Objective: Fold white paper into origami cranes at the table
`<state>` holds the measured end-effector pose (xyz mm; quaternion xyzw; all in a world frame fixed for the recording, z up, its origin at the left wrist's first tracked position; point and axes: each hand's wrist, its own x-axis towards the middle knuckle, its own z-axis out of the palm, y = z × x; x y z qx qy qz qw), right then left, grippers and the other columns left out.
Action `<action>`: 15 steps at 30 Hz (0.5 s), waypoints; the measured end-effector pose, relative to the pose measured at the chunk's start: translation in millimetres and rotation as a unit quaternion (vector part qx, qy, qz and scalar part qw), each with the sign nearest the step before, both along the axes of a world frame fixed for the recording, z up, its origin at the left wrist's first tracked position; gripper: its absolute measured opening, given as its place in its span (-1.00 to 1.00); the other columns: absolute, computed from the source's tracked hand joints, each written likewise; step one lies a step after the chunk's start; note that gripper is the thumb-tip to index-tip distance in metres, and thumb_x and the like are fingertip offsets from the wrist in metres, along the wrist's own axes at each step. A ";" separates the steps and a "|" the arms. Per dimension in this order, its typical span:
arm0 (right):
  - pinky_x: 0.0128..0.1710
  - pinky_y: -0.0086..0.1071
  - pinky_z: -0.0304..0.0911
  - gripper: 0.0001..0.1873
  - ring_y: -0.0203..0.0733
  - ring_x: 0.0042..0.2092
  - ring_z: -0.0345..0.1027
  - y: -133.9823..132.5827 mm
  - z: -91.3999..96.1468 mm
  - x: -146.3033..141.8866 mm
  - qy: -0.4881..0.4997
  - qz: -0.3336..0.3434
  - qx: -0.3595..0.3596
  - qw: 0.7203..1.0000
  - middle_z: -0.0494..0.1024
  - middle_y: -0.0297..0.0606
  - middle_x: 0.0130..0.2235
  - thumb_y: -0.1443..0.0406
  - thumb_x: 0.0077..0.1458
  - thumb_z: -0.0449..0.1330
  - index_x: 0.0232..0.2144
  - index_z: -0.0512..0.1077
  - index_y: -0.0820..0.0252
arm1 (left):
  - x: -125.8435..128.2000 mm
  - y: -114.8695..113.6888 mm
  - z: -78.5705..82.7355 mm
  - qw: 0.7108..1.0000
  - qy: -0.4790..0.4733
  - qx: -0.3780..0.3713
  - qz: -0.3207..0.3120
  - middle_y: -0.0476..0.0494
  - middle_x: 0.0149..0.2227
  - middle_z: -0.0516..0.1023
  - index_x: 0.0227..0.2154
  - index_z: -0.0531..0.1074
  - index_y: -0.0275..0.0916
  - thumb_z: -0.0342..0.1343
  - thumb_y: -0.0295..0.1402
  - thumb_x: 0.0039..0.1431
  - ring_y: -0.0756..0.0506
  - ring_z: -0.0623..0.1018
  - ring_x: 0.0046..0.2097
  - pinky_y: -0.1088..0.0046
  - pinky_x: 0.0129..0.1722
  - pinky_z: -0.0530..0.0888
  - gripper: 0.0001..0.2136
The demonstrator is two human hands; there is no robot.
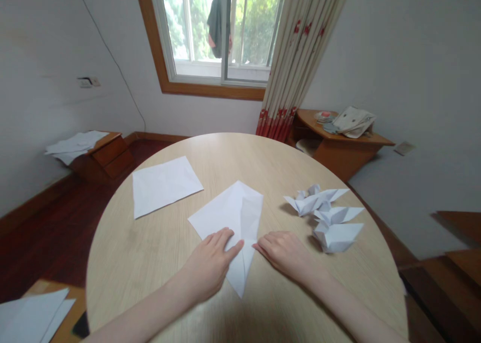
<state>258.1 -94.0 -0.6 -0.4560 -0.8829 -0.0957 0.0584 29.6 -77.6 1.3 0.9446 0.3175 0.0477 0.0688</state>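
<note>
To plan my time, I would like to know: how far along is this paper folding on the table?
Done: folded origami figures lie at the right of the table. In hand: the left hand presses a creased kite-shaped sheet, with the right hand beside it. Left: a flat sheet, not visibly folded.

Daylight enters through the window (216,27), and the foliage beyond its panes is bright and partly washed out, while the room stays softly and evenly lit. Shadows are faint: small, diffuse patches lie beneath the folded paper cranes (330,235) on the round table (240,155). There is no harsh glare. A wide-angle bulge bends the walls and floor edges toward the frame's corners, and fine detail looks slightly soft throughout.
</note>
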 end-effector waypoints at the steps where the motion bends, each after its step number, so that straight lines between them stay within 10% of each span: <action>1: -0.50 -0.34 -0.01 -0.54 -0.19 -0.47 0.42 -1.1 -0.6 -0.7 0.005 0.003 0.003 1.000 0.51 -0.24 -0.54 0.25 0.37 -0.10 -0.51 0.41 0.23 | -0.2 0.0 -1.2 1.000 -0.002 0.004 0.000 -0.43 0.14 0.26 0.17 0.23 -0.25 -0.07 -0.63 0.12 -0.31 0.29 0.17 0.07 0.06 0.36 -0.48; 15: -0.53 -0.35 -0.06 -0.61 -0.22 -0.53 0.42 -21.7 -7.2 -11.4 0.037 -0.002 -0.012 0.999 0.53 -0.26 -0.56 0.33 0.30 -0.02 -0.55 0.39 0.23 | -0.2 0.7 -4.5 1.000 -0.008 0.025 -0.006 -0.45 0.12 0.27 0.17 0.23 -0.29 -0.05 -0.63 0.14 -0.31 0.31 0.14 0.09 0.04 0.38 -0.50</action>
